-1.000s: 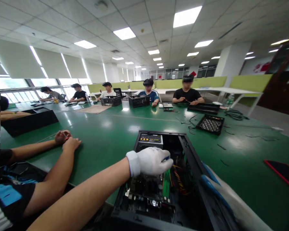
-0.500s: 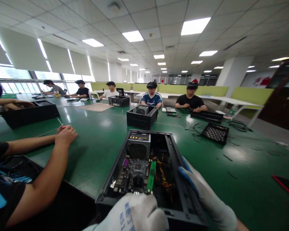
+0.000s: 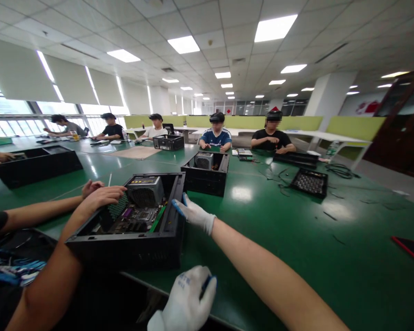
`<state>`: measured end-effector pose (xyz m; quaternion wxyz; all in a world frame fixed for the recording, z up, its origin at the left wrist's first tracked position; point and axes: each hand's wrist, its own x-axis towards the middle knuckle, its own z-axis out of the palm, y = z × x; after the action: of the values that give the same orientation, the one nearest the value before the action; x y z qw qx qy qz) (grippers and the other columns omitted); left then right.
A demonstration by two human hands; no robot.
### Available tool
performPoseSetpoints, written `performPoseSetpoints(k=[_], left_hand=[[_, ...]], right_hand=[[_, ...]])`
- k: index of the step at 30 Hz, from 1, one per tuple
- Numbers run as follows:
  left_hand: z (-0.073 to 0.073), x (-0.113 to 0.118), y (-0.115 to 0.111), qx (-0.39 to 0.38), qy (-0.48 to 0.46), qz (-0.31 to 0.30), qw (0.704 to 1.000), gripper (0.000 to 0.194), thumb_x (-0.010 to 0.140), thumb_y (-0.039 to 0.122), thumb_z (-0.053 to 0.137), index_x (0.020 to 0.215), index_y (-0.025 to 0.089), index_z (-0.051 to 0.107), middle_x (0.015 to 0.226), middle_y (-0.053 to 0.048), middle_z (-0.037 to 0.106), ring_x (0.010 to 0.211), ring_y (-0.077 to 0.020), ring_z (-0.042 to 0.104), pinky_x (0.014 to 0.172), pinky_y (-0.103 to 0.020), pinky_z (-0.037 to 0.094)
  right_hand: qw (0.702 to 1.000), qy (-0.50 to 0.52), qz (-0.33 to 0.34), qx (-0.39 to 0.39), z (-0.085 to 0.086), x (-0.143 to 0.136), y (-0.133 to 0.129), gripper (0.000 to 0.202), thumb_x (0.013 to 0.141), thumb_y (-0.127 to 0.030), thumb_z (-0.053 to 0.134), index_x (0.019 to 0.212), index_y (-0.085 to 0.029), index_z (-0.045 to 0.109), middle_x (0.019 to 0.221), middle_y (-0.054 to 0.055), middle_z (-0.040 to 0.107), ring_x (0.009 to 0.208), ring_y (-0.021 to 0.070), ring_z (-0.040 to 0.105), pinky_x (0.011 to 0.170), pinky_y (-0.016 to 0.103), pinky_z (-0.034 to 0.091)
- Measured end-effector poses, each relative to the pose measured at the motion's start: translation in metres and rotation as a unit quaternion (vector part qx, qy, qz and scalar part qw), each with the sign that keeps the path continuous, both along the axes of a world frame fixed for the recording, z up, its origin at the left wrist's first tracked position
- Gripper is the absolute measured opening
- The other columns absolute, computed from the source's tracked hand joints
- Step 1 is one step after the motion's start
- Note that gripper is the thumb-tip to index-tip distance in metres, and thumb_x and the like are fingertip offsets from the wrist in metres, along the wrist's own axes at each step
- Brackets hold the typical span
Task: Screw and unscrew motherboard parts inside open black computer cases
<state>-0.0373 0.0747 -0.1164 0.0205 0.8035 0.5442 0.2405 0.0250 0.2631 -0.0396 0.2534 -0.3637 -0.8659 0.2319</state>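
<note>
An uncovered black computer case (image 3: pixel 131 246) lies tilted towards the left on the green table, showing its grey power supply (image 3: pixel 145 191), motherboard (image 3: pixel 143 216) and a green memory stick (image 3: pixel 158 219). Against the case's right side presses my right hand (image 3: pixel 196 215), in a white glove with blue fingertips, its fingers stretched out. My left hand (image 3: pixel 188 296), gloved alike, hovers by the table's near edge, apart from the case. Its fingers are loosely curled, the thumb stands off, and nothing shows in it. A neighbour's bare hand (image 3: pixel 105 200) rests at the case's left rim.
Straight ahead sits another open case (image 3: pixel 205 177). A black tray (image 3: pixel 309 183) of small parts, loose cables (image 3: pixel 341 171) and scattered wires lie to the right. More cases (image 3: pixel 37 164) and several people stand or sit around the table. A red-edged black item (image 3: pixel 412 250) lies far right.
The case has slid left towards the neighbour, with my right hand following along its side. My left hand has come off its front. The neighbour's hand has reached the case.
</note>
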Motion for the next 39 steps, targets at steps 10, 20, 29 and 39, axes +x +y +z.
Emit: performPoseSetpoints(k=[10, 20, 29, 39], left_hand=[[-0.052, -0.002, 0.031, 0.070, -0.129, 0.074, 0.986, 0.017, 0.102, 0.030, 0.046, 0.097, 0.024, 0.061, 0.081, -0.004, 0.068, 0.073, -0.0199, 0.068, 0.070, -0.034, 0.054], [-0.048, 0.001, 0.032, 0.012, -0.119, 0.093, 0.988, 0.017, 0.099, 0.030, 0.047, 0.085, 0.025, 0.056, 0.078, -0.003, 0.064, 0.072, -0.0205, 0.066, 0.069, -0.035, 0.051], [-0.050, 0.002, 0.032, 0.035, -0.133, 0.095, 0.986, 0.017, 0.099, 0.029, 0.047, 0.086, 0.024, 0.056, 0.077, -0.004, 0.063, 0.072, -0.0200, 0.065, 0.069, -0.034, 0.050], [-0.058, -0.001, 0.035, 0.053, -0.149, 0.085, 0.984, 0.019, 0.102, 0.032, 0.050, 0.090, 0.022, 0.060, 0.079, -0.002, 0.063, 0.072, -0.0178, 0.062, 0.069, -0.032, 0.045]], right_hand=[[0.970, -0.188, -0.112, 0.104, 0.017, 0.026, 0.109, 0.076, 0.094, -0.051, 0.062, 0.155, -0.010, 0.040, 0.163, 0.022, 0.034, 0.153, 0.0375, 0.023, 0.126, 0.050, 0.018], [0.901, -0.329, -0.244, 0.142, 0.033, 0.059, 0.194, 0.043, 0.098, -0.041, 0.065, 0.134, -0.019, 0.060, 0.136, 0.011, 0.061, 0.116, 0.0262, 0.063, 0.097, 0.050, 0.055], [0.888, -0.360, -0.222, 0.181, 0.039, 0.069, 0.165, 0.044, 0.098, -0.049, 0.061, 0.127, -0.015, 0.063, 0.128, 0.013, 0.065, 0.114, 0.0266, 0.064, 0.098, 0.048, 0.052], [0.892, -0.343, -0.166, 0.243, 0.035, 0.133, 0.015, 0.054, 0.102, -0.060, 0.040, 0.103, -0.014, 0.068, 0.100, 0.016, 0.073, 0.096, 0.0281, 0.065, 0.084, 0.036, 0.040]])
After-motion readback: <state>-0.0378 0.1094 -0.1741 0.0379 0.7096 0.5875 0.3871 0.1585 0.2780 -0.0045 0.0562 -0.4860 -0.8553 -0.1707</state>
